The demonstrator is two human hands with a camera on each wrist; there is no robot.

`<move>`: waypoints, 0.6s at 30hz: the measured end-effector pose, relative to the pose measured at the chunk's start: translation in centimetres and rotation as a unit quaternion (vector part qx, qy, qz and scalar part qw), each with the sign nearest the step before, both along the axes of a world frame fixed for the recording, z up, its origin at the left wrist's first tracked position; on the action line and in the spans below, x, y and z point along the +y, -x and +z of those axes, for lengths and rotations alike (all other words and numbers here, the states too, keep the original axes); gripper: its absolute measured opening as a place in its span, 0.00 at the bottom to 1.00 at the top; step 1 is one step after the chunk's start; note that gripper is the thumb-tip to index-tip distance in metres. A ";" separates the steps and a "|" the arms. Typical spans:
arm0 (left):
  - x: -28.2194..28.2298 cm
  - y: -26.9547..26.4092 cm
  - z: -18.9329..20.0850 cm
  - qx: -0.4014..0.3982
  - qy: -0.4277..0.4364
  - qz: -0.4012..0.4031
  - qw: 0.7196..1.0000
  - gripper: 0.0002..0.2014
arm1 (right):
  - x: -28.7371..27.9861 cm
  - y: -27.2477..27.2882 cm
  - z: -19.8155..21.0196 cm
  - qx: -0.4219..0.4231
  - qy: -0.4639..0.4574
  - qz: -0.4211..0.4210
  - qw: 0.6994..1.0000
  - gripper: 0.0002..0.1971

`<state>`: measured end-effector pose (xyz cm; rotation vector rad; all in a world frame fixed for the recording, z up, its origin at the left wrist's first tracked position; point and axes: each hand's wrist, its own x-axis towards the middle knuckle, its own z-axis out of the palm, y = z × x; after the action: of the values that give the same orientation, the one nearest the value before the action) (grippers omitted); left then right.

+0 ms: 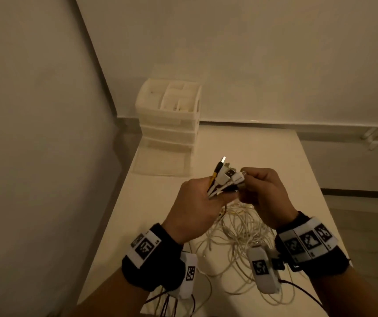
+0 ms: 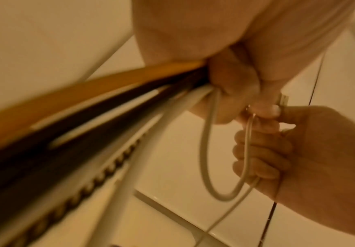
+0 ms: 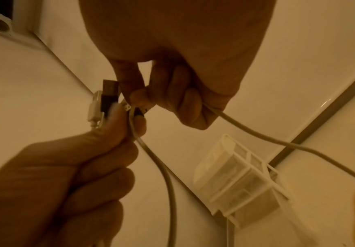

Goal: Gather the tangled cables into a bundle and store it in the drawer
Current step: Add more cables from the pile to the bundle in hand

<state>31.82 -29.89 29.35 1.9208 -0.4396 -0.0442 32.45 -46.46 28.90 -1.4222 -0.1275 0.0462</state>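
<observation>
My left hand (image 1: 197, 202) grips a fan of cable plug ends (image 1: 223, 177), white, black and yellow, raised above the table. My right hand (image 1: 263, 191) pinches one white plug at the right side of that fan, its cord (image 3: 246, 130) running through the curled fingers. The rest of the white cables lie as a tangled heap (image 1: 236, 232) on the table under both hands. A white drawer unit (image 1: 169, 115) stands at the table's far left corner, its bottom drawer (image 1: 160, 163) pulled out. In the left wrist view, yellow, black and white cords (image 2: 109, 100) run from my left fist.
The white table (image 1: 263, 152) runs forward from me, with the wall (image 1: 34, 133) close along its left side. Floor shows past the table's right edge. Wrist camera units and their dark leads hang over the near table edge.
</observation>
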 end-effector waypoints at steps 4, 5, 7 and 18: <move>0.1 -0.4 -0.1 -0.031 0.061 0.062 0.996 0.07 | 0.0 0.7 -0.2 -0.004 0.012 -0.002 1.000 0.18; 0.4 -0.6 0.2 -0.042 0.072 0.082 0.993 0.09 | -0.1 0.9 -0.5 -0.006 0.023 -0.005 1.000 0.18; 1.3 -1.2 1.0 -0.061 0.086 0.116 0.988 0.13 | -0.6 1.4 -1.6 -0.017 0.059 -0.009 0.998 0.19; 8.0 -3.4 1.9 -0.046 0.245 0.307 0.918 0.15 | -2.5 3.0 -8.7 -0.018 0.227 -0.056 0.972 0.17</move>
<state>35.24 -21.90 31.29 1.4884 0.1092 0.5236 29.49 -48.92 20.21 -1.8852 -0.0688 -0.0469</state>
